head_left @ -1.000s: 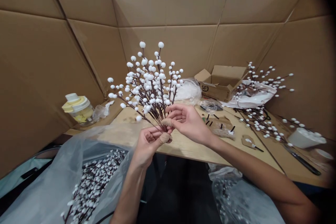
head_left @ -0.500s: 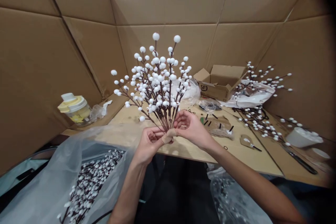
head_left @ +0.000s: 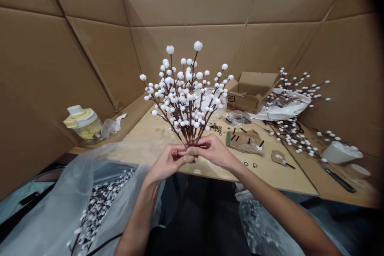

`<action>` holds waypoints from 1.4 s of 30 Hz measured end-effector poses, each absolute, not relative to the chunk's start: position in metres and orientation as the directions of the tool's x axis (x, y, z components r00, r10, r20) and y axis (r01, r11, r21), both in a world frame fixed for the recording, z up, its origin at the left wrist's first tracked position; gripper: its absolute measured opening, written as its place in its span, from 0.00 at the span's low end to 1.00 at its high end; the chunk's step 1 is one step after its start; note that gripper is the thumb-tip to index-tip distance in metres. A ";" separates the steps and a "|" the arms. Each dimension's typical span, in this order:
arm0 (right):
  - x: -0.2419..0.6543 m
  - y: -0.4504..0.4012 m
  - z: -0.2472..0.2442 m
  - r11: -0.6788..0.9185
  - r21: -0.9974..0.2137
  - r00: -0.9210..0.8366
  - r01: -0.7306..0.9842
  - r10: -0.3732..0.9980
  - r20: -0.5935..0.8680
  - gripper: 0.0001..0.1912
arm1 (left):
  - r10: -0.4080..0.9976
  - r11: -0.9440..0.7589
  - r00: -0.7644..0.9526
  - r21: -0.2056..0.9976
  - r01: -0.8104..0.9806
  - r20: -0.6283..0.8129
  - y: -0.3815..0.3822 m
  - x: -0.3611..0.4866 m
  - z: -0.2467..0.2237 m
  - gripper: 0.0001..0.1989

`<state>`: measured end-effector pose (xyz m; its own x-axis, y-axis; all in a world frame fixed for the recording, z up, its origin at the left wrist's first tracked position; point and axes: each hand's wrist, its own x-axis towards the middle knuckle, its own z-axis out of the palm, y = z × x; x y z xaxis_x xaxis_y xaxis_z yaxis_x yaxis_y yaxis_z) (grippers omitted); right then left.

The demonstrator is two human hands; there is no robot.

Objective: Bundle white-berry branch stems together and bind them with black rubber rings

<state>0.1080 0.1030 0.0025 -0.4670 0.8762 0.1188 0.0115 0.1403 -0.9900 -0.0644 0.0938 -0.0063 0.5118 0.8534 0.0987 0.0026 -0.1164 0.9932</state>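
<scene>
Seen from the head-worn camera, a person is pinching a tan wrapped binding (head_left: 190, 155) around the base of a bunch of white-berried branches (head_left: 186, 96), the bunch standing upright above the hands, off the tabletop. The left hand (head_left: 166, 163) and the right hand (head_left: 214, 152) are both closing narrowly on the binding, fingers meeting around the stems. Beyond them, a plywood tabletop (head_left: 144, 136) is carrying small black rings (head_left: 216, 128), a burlap scrap (head_left: 246, 144), a cardboard box (head_left: 249, 98) and loose berry sprays (head_left: 295, 136), with a white bowl (head_left: 340, 153) and a black-handled knife (head_left: 337, 180) toward the right. A yellow-lidded jar (head_left: 83, 124) is sitting at the left, cardboard panels (head_left: 75, 68) are walling off the corner, and a clear plastic bag (head_left: 51, 204) of more sprays (head_left: 99, 204) is lying open below the tabletop edge
</scene>
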 end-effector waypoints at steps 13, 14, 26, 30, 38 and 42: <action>0.107 0.097 -0.005 0.176 -0.981 -0.436 0.081 0.892 0.124 0.27 | 0.860 -0.014 0.507 0.995 -0.095 0.061 0.098 -0.063 -0.027 0.14; 0.107 0.098 -0.006 0.180 -0.981 -0.435 0.078 0.891 0.129 0.28 | 0.862 -0.009 0.503 0.994 -0.109 0.063 0.099 -0.062 -0.029 0.13; 0.105 0.108 -0.018 0.120 -0.992 -0.486 -0.033 0.866 0.121 0.30 | 0.879 0.192 0.475 0.934 -0.301 -0.028 0.102 -0.054 -0.039 0.13; 0.104 0.112 -0.020 0.058 -0.997 -0.499 -0.048 0.863 0.074 0.31 | 0.896 0.212 0.440 0.927 -0.309 -0.058 0.104 -0.054 -0.044 0.13; 0.092 0.126 -0.019 -0.001 -0.995 -0.478 -0.103 0.877 0.049 0.35 | 0.931 0.235 0.354 0.891 -0.389 -0.091 0.110 -0.053 -0.042 0.16; 0.104 0.101 -0.004 0.061 -0.989 -0.363 -0.134 0.926 0.106 0.36 | 0.950 0.250 0.284 0.867 -0.432 -0.132 0.114 -0.060 -0.041 0.16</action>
